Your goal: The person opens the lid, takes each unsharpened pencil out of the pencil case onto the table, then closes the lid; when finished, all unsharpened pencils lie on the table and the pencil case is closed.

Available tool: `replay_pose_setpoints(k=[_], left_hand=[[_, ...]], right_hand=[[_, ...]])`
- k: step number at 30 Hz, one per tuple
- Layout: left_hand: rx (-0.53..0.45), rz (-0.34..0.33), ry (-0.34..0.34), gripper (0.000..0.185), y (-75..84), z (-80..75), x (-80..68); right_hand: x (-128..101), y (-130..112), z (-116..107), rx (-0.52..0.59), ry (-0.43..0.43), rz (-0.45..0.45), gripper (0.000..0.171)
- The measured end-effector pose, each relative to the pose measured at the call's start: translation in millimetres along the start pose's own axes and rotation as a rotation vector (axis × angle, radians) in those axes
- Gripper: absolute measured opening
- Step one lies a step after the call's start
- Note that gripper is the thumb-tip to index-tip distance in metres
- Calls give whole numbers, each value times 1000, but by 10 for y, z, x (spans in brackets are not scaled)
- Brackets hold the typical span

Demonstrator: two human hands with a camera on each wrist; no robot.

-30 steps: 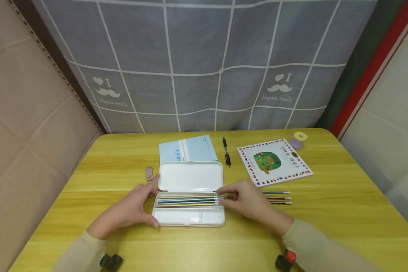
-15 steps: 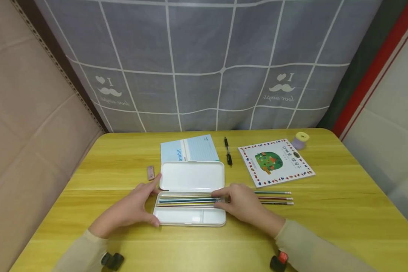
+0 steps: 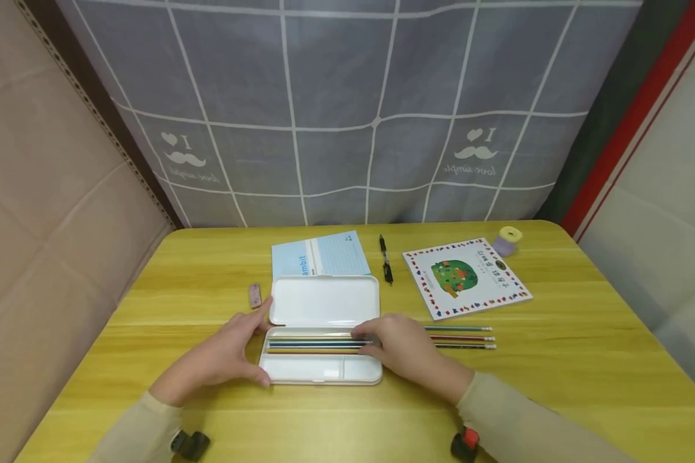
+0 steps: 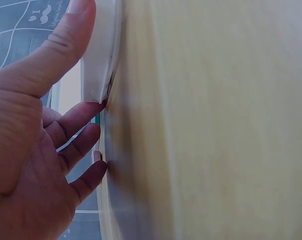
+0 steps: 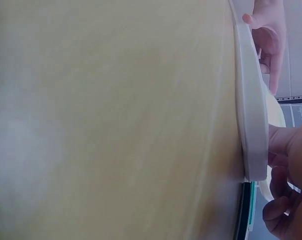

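Head: the pencil case (image 3: 301, 368), lid (image 3: 324, 301) folded back, lies roughly midway between the side edges of the surface (image 3: 556, 373). The left hand (image 3: 228, 350) spreads nearly straight fingers (image 3: 260, 314) around its left end, seemingly to steady it. The right hand (image 3: 402, 347) pinches pencils (image 3: 313, 345) inside, likely to bunch them, covering their ends. Left wrist: the thumb tip (image 4: 80, 5) is cut off. Right wrist: the case's wall (image 5: 253, 110) hides the pencils.
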State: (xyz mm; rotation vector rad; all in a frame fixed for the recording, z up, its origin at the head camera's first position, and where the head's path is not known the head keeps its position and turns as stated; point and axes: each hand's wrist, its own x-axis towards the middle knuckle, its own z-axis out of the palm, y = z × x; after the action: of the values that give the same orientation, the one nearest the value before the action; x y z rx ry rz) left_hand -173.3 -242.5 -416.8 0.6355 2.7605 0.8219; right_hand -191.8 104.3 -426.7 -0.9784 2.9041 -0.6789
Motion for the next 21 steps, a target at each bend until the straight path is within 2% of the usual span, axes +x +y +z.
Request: replay_pose_setpoints(k=[7,14,21], left_hand=[[-1,6,8,146,-15,-8,-13],[6,5,0,147,-43,16,-4],[2,6,8,148,-48,16,-12]], right_hand=[[19,-37,30,-60,37,-28,26],[6,-65,55,-45,71,-15,21],[-10,-78,50,-61,97,-54,10]])
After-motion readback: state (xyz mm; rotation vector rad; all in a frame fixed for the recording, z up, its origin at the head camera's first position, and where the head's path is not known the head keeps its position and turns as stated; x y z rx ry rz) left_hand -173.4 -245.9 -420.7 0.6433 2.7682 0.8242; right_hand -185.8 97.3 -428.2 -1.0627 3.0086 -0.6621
